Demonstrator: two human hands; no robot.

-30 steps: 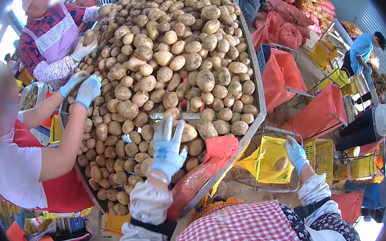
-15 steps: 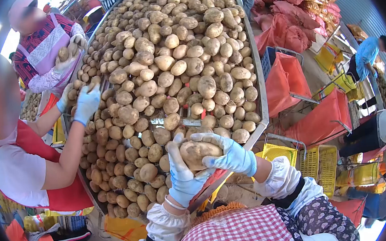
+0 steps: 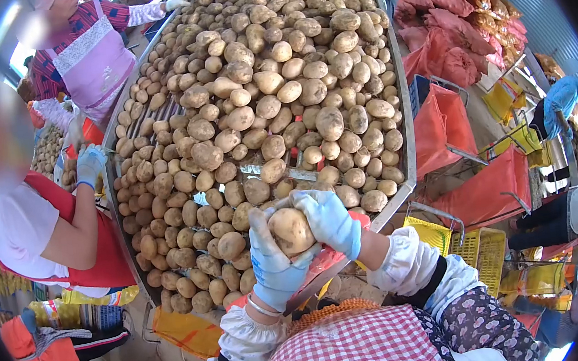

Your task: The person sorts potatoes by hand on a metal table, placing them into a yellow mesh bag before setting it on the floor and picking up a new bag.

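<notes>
- Two gloved hands close around one potato [image 3: 291, 231]: the left hand [image 3: 275, 269] cups its left side and the right hand [image 3: 328, 224] wraps its right, fingers drawn in narrow to its width.
- From my remote seat, I place that potato above the near end of the table [image 3: 404, 100], over a red bag [image 3: 320, 264] draped at its rim.
- Edges: the table's near right corner lies close to the right forearm; a narrow strip of floor separates its right rim from the red bags on stands [image 3: 442, 124].
- Open room: loose potatoes [image 3: 229, 245] crowd the table beyond the hands (one small metal patch shows through).
- Direction: the potato turns a broad, pale face up at me; gloves cover its sides, so I cannot tell its long axis.
- Counts: one potato held, too many loose to number, two red bags on stands right of the table, two aproned co-workers [image 3: 64, 233] along its left.
</notes>
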